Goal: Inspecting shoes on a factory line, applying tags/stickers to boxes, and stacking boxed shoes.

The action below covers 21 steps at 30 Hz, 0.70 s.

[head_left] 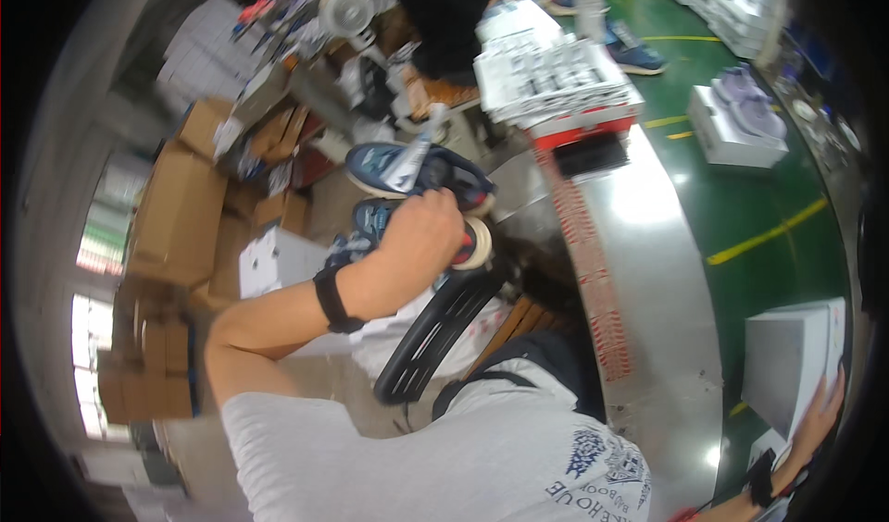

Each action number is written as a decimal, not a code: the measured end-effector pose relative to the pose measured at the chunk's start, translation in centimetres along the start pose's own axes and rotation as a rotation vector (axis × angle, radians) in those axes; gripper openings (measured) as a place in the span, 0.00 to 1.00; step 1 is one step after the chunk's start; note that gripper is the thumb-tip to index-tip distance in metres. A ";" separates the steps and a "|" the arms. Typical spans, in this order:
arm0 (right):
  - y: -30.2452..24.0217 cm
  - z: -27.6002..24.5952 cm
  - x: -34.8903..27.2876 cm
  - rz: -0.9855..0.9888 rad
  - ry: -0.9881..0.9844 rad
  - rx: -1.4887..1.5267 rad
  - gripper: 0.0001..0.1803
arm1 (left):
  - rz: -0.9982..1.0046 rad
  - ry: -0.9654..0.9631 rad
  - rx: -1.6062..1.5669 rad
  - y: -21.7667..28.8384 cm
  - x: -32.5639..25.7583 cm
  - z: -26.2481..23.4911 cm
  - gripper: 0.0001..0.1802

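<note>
My left hand (421, 235), a black band on its wrist, is closed with its fingers curled at a navy sneaker (470, 187); the fingertips are partly hidden. Another blue sneaker (372, 166) with white paper by it lies beside that one. Just right of the hand is a roll of tape (476, 244). A further blue sneaker (372, 215) sits lower, partly behind the hand. At the far right, my right hand (819, 416) has its fingers along the side of a white shoebox (787, 365), gripping it; its thumb is hidden.
A metal ledge (662, 337) with red-and-white tape runs beside a green surface (685, 244) marked with yellow lines. Lilac shoes (748, 101) rest on a white box (736, 138). Stacked papers (556, 82) lie ahead. A black chair back (440, 332) and cardboard boxes (181, 212) stand left.
</note>
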State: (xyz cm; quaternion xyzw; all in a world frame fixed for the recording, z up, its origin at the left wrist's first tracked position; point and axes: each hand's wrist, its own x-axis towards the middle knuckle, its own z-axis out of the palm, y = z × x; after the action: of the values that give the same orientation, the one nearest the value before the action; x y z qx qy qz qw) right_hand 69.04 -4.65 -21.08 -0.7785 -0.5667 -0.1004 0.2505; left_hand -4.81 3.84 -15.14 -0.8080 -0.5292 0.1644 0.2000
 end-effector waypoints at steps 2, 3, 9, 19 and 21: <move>-2.4 -1.2 -1.1 0.064 0.023 0.023 0.25 | 0.318 0.062 0.176 2.5 4.2 -5.5 0.14; -2.6 -2.1 -1.5 0.008 0.019 -0.055 0.24 | 0.486 0.173 0.279 3.5 5.9 -7.9 0.19; -9.9 -4.5 -2.5 0.190 0.199 -0.139 0.25 | 1.024 0.573 0.144 12.3 21.1 -12.5 0.19; -9.0 -7.1 -5.2 0.439 0.272 -0.141 0.27 | 1.533 0.753 0.253 28.5 41.7 -11.4 0.26; -8.9 -6.9 -4.8 0.454 0.266 -0.118 0.27 | 1.607 0.683 0.099 29.0 44.6 -8.6 0.26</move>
State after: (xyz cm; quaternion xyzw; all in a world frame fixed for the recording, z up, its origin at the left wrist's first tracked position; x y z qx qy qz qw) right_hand 59.98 -10.03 -14.81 -0.8788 -0.3329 -0.1762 0.2930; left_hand 39.40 33.16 -24.56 -0.9319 0.2973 0.0272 0.2058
